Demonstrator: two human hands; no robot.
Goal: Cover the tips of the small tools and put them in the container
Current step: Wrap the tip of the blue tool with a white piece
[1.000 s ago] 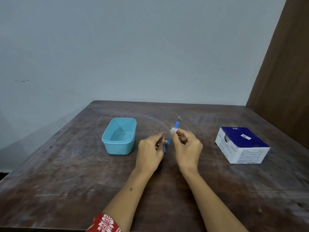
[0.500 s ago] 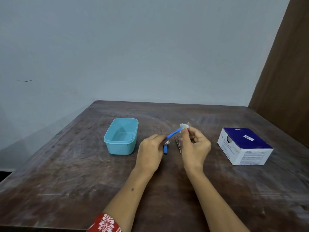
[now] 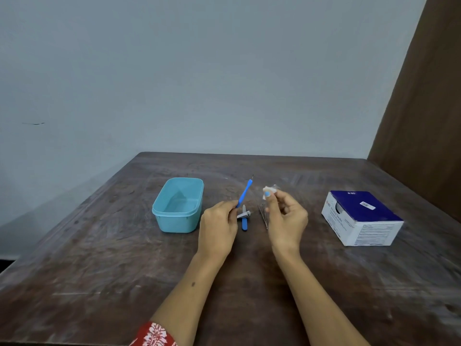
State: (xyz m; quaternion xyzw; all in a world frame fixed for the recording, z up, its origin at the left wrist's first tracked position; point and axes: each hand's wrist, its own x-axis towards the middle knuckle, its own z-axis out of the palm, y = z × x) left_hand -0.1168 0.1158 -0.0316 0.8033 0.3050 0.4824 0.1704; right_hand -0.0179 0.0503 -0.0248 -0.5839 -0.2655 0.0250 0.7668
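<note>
The desk (image 3: 99, 283) is dark brown wood streaked with pale, chalky scuffs, and on it the open container (image 3: 177, 206) is a plain turquoise, while the box (image 3: 361, 217) at the right has a deep navy top with a small white label and white sides covered in fine dark print. The slim tool (image 3: 244, 194) has a bright blue handle and a dark metal tip, the nail clipper (image 3: 244, 215) is silvery, the file (image 3: 244, 221) beneath it has a blue handle, and the tweezers (image 3: 263, 216) are thin grey metal. The small wad (image 3: 269, 190) is white against a light blue painted nail, the sleeve (image 3: 156, 335) at the near edge is red with a white floral print, the wall (image 3: 199, 71) is a flat pale grey-blue, and the panel (image 3: 424, 108) at the far right is brown.
</note>
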